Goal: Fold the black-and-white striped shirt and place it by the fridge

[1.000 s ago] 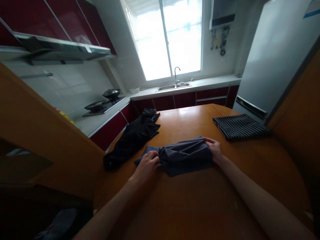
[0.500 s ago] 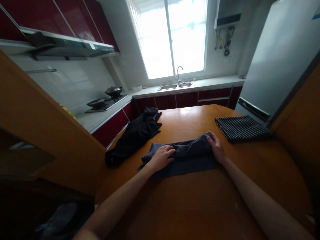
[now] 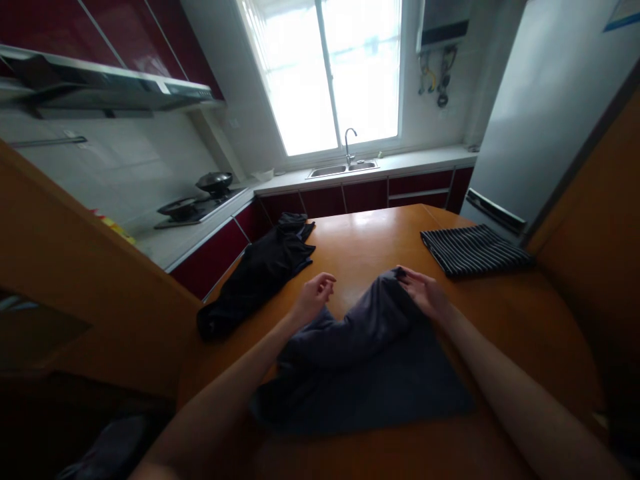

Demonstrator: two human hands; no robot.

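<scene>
A dark blue-grey garment (image 3: 360, 373) lies partly spread on the wooden table in front of me, with its far part bunched up. My right hand (image 3: 425, 293) pinches the raised far right corner of this cloth between thumb and fingers. Over the far left part, my left hand (image 3: 314, 298) hovers with loosely curled fingers, and no fabric shows between them. Cloth rises close below the left palm; whether it touches is unclear. A black garment (image 3: 260, 273) lies to the left, and a folded black-and-white striped cloth (image 3: 475, 250) to the right.
The rounded wooden table (image 3: 370, 230) carries all the cloth. Beyond it runs a white counter with a sink (image 3: 345, 169) under the window. Pans (image 3: 215, 181) stand on the stove at the left. A fridge (image 3: 530, 127) stands at the right.
The blue-grey garment has opened out towards me, its near edge now much closer. My left hand has lifted off the fabric, while my right stays at the far right corner. The view has shifted slightly.
</scene>
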